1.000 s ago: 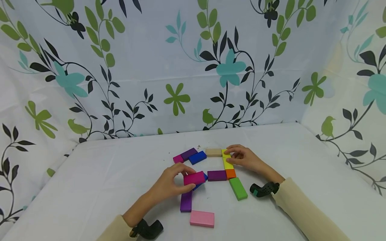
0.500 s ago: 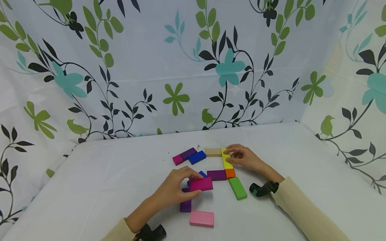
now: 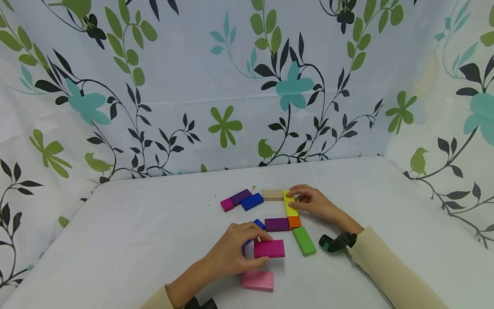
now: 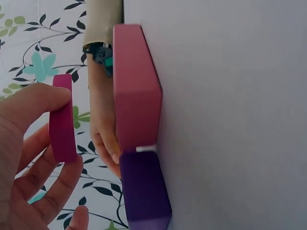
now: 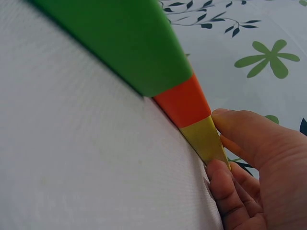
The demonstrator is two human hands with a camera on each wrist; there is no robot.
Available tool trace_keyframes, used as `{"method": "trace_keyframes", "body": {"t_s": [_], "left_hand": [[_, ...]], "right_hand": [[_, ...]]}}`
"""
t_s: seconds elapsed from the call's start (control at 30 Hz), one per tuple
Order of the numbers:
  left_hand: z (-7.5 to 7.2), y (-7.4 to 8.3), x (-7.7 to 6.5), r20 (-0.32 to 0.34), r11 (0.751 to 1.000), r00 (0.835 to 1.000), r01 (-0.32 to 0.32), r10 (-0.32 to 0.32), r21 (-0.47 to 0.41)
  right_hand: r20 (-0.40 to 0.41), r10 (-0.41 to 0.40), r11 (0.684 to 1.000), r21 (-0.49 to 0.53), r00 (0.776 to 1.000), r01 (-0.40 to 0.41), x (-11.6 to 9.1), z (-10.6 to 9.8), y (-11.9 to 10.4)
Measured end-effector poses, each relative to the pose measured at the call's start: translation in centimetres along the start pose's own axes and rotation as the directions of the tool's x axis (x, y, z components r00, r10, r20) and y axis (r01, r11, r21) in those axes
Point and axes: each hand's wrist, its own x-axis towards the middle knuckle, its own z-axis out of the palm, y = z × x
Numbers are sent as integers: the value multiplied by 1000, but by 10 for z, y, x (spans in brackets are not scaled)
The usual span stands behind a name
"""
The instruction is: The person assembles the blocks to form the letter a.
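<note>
My left hand (image 3: 237, 251) pinches a magenta block (image 3: 269, 249) between thumb and fingers. In the left wrist view the magenta block (image 4: 63, 120) is held off the table. Below and near it lie a pink block (image 3: 257, 281) and a purple block (image 4: 144, 187), the latter mostly hidden by my hand in the head view. My right hand (image 3: 316, 204) holds the yellow block (image 3: 291, 209), thumb on one side and fingers at its far end. An orange block (image 3: 294, 222) touches the yellow one, and a green block (image 3: 304, 241) lies at the orange one's near side.
A dark purple block (image 3: 277, 224) meets the orange one, and a partly covered blue block (image 3: 259, 223) is beside it. Farther back lie a beige block (image 3: 272, 195), a blue block (image 3: 252, 201), a purple block (image 3: 241, 196) and a small magenta block (image 3: 227, 204). A patterned curtain (image 3: 173, 86) hangs behind.
My left hand has carried the magenta block rightward and toward me, from above the blue block to just behind the pink one. My right hand has stayed at the yellow block.
</note>
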Motion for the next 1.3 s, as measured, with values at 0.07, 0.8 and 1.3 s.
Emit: {"method": "trace_keyframes", "body": {"t_s": [0.07,0.8,1.3], "left_hand": [[2,2,0,14,1000,1000,7,-7,-6],[24,25,0,108,999,994,13,-17,32],[35,32,2,217,993,975,31,-54,110]], "right_hand": [[3,-8,1000,1,1000,8,0,0,0],[2,6,1000,26,1000,-7,-2,0,-5],[-1,-6,1000,4,1000,6,-1,0,0]]}}
